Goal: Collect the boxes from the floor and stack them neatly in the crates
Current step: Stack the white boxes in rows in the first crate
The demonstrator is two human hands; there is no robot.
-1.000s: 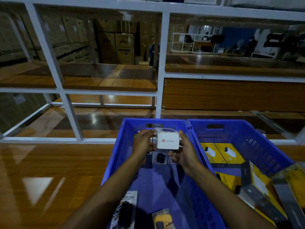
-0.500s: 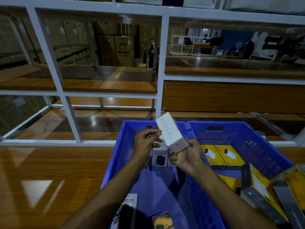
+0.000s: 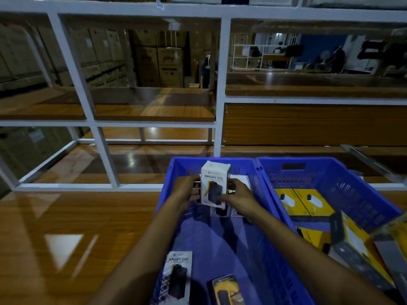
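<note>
1. A white box (image 3: pixel 214 186) is held upright over the far end of the left blue crate (image 3: pixel 259 249).
2. The box is gripped at its sides by the left hand (image 3: pixel 187 193) and right hand (image 3: pixel 239 195).
3. Yellow boxes (image 3: pixel 305 202) lie in the right crate (image 3: pixel 352 186).

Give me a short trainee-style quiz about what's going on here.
1. True or false: the left hand and right hand both hold the white box.
2. The flat boxes at the far end of the right crate are: A red, B yellow, C green?
3. Fill in: the white box is held above the ___ crate.
Key: 1 true; 2 B; 3 left crate.
</note>
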